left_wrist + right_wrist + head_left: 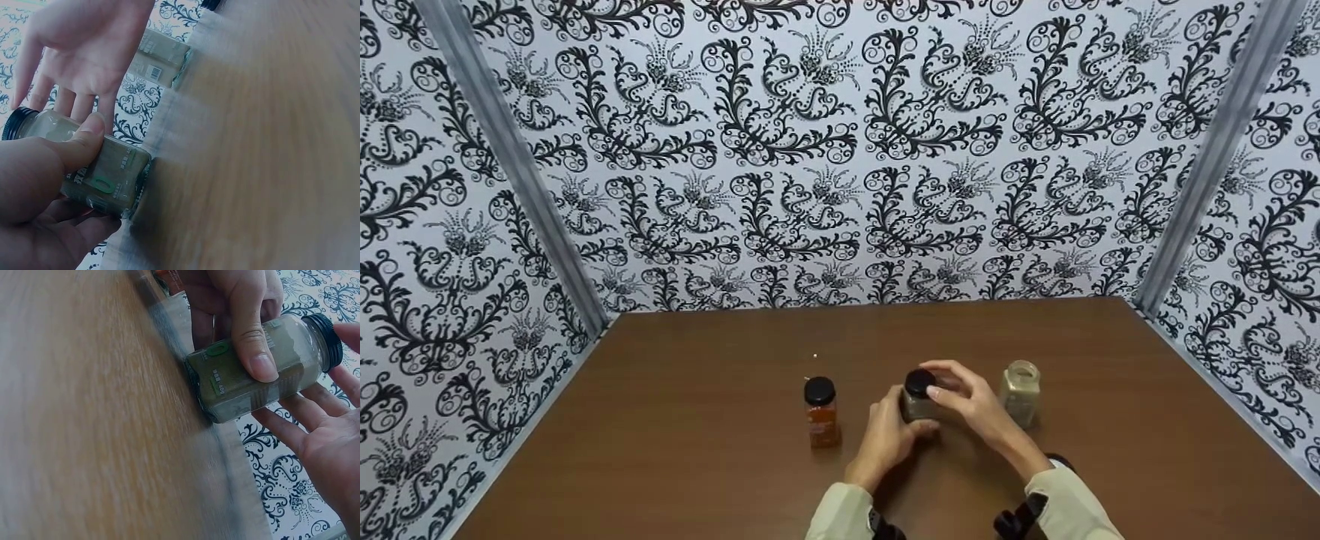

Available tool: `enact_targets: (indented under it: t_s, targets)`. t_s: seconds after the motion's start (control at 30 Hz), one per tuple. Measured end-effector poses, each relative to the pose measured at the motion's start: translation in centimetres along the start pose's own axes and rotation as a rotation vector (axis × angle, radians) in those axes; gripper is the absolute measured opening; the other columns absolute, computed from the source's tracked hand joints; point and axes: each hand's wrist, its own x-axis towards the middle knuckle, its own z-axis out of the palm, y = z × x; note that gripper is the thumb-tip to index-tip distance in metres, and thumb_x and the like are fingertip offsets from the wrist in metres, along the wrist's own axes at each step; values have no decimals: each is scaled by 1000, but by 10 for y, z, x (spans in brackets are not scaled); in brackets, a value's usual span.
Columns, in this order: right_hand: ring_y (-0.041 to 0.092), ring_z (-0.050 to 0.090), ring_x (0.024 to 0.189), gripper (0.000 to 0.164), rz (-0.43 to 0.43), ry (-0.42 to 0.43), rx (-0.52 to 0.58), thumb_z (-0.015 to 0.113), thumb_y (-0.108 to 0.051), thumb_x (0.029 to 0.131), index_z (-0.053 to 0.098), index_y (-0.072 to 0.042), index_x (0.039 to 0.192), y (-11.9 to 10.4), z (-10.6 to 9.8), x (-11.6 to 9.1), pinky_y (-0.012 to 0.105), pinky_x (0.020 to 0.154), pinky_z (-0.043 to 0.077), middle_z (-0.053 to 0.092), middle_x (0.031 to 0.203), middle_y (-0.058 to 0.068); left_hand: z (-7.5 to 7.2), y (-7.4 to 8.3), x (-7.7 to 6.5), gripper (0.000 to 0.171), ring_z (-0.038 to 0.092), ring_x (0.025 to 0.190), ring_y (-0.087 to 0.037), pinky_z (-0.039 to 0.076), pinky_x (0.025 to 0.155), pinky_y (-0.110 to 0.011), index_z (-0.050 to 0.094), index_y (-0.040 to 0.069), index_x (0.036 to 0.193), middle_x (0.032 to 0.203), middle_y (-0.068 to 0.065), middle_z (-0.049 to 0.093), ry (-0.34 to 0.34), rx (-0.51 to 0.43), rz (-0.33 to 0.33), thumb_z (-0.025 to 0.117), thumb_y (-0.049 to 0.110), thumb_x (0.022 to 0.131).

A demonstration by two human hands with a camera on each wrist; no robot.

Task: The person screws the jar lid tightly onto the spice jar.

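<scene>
A clear spice jar [915, 409] of greyish-green powder stands upright in front of me, with a black ridged lid [920, 382] on its mouth. My left hand [886, 435] grips the jar's body; in the left wrist view its thumb lies across the label of the jar [115, 169]. At the top, my right hand [971, 399] pinches the lid between thumb and fingers. The right wrist view shows the same jar [298, 354], with the right hand's other fingers extended beside it.
Right of my hands stands a lidless jar [1021, 397] of pale powder, close to my right forearm. On the left is a black-capped jar [823, 426] of orange-red spice. The brown table [697, 465] meets patterned walls [810, 187] at its back and sides.
</scene>
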Motion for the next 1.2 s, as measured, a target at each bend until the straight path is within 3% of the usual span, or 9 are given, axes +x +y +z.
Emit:
enact_targets:
  t_s: [0.43,0.67,0.9,1.2]
  targets:
    - [5,64,112,42,-5,-2,10,64,-13,97,55,1,135,2,0,-1,23,94,52,61,132,25,0,0,-1,53,70,103,-28,56,88,-40,63,1,120,113,-17,73,-4,4,-15,86,26,78]
    - [9,65,110,40,-17,5,-33,63,-14,98,58,-4,135,3,0,-1,23,94,51,63,132,21,0,-1,0,53,70,104,-29,56,89,-40,63,1,119,114,-17,73,2,-2,-9,86,26,78]
    - [10,66,110,39,-1,-1,19,62,-13,98,56,1,134,0,0,1,22,93,52,61,131,26,0,1,0,54,70,101,-27,56,87,-37,62,0,120,113,-16,73,0,-7,9,85,27,80]
    - [9,67,107,40,-13,-10,1,63,-13,98,57,1,134,1,-1,0,23,93,52,64,128,25,0,1,-1,52,70,102,-26,57,88,-38,63,1,119,114,-16,73,3,-9,9,85,27,80]
